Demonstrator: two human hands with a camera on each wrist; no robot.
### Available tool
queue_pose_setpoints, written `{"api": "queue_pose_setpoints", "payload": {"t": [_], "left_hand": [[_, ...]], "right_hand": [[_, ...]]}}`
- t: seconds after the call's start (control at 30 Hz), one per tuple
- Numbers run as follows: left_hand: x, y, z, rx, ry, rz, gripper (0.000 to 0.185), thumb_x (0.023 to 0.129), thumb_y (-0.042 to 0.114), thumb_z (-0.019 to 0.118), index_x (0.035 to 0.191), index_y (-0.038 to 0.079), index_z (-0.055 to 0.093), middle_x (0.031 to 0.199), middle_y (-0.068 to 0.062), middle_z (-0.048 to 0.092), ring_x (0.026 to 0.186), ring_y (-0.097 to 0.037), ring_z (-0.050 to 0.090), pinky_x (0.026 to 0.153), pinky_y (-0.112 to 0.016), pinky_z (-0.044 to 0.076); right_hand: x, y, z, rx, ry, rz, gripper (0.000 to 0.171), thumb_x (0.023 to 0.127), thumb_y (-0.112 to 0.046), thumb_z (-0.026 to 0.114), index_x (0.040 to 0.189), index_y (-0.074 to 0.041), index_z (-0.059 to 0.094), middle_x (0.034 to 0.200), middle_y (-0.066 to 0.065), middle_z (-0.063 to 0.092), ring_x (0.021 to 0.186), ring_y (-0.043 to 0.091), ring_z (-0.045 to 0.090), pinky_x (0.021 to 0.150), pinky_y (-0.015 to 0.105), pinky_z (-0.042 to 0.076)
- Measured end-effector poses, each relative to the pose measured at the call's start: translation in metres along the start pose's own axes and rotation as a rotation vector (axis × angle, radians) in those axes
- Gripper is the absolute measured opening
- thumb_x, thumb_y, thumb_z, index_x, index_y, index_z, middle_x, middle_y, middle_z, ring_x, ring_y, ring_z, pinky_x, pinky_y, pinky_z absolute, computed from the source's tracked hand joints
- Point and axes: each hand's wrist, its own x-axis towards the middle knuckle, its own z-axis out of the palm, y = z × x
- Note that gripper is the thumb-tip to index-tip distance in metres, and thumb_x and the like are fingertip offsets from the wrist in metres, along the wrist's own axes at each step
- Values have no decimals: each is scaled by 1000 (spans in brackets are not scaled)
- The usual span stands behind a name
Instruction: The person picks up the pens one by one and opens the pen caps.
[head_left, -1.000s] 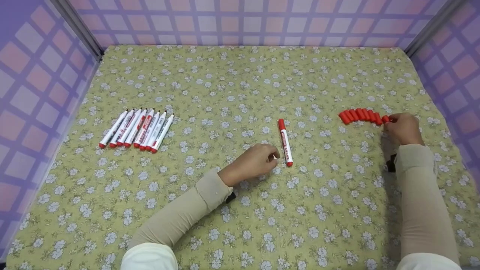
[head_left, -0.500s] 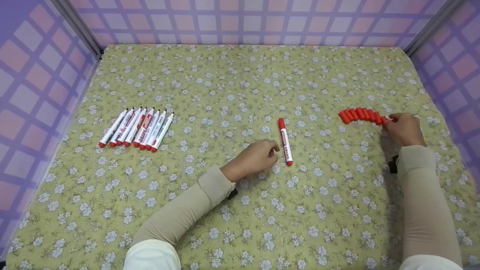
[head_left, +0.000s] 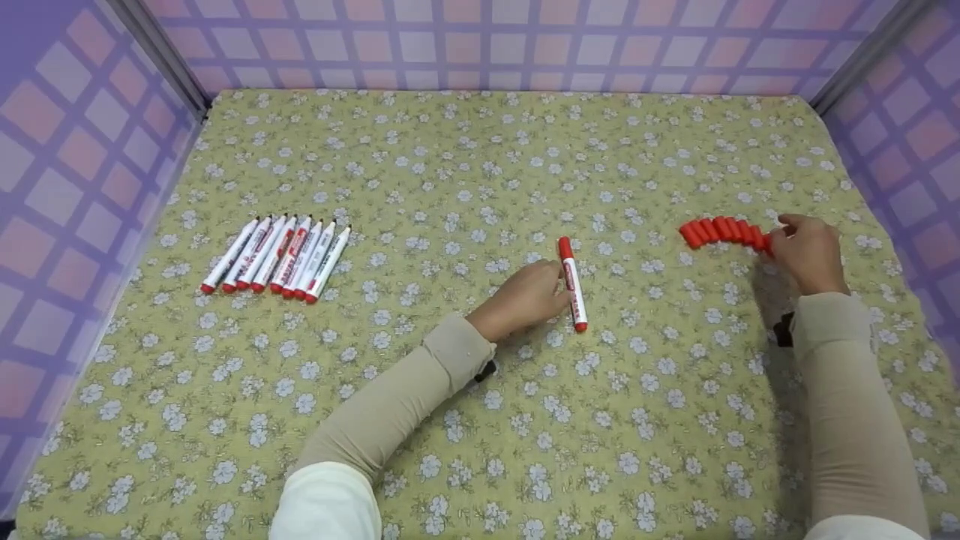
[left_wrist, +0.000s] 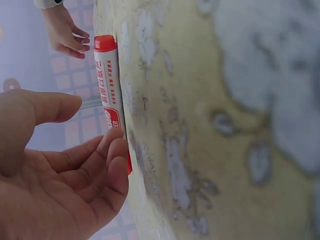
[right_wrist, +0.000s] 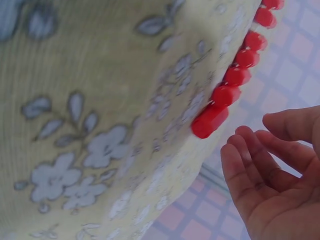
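A whiteboard marker (head_left: 573, 289), white with a red cap and red end, lies on the cloth near the middle. My left hand (head_left: 527, 296) is at its left side, thumb and fingers apart; in the left wrist view the fingertips overlap the marker's (left_wrist: 111, 85) lower part, and I cannot tell whether they touch it. At the right, several red marker caps (head_left: 722, 229) form a curved row. My right hand (head_left: 810, 253) is just beyond the row's right end. In the right wrist view its relaxed fingers (right_wrist: 237, 155) hold nothing, a small gap from the last cap (right_wrist: 210, 121).
Several uncapped white markers (head_left: 275, 257) lie side by side at the left, dark tips pointing away. A flowered yellow-green cloth (head_left: 465, 157) covers the table. Checked purple and pink walls (head_left: 480, 45) enclose the back and both sides.
My left hand has moved right and forward to the lone marker. My right hand, earlier pinching a cap, has set it at the row's end and let go.
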Motion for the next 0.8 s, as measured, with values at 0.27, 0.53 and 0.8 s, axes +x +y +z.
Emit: {"api": "queue_pose_setpoints", "payload": {"t": [0.27, 0.53, 0.8], "left_hand": [[22, 2, 2, -19, 27, -35, 20, 99, 23, 52, 109, 6, 58, 94, -6, 54, 62, -11, 43, 54, -24, 36], [34, 4, 1, -36, -13, -120, 25, 99, 32, 53, 103, 8, 51, 67, -1, 47, 43, -9, 36, 41, -24, 32], [37, 8, 1, 13, -1, -97, 32, 97, 28, 57, 70, 13, 48, 55, 1, 38, 42, -9, 33, 43, -24, 32]], "right_hand": [[-5, -15, 3, -5, 29, -77, 47, 100, -19, 42, 141, 4, 45, 122, 33, 56, 86, 34, 64, 50, 12, 43], [-12, -34, 7, -36, 35, -183, 42, 99, -16, 44, 135, 5, 52, 114, 33, 60, 66, 16, 58, 49, 19, 41], [-16, -47, 12, -32, 3, -263, 43, 100, -19, 46, 135, 4, 52, 112, 34, 62, 66, 15, 57, 51, 17, 41]]}}
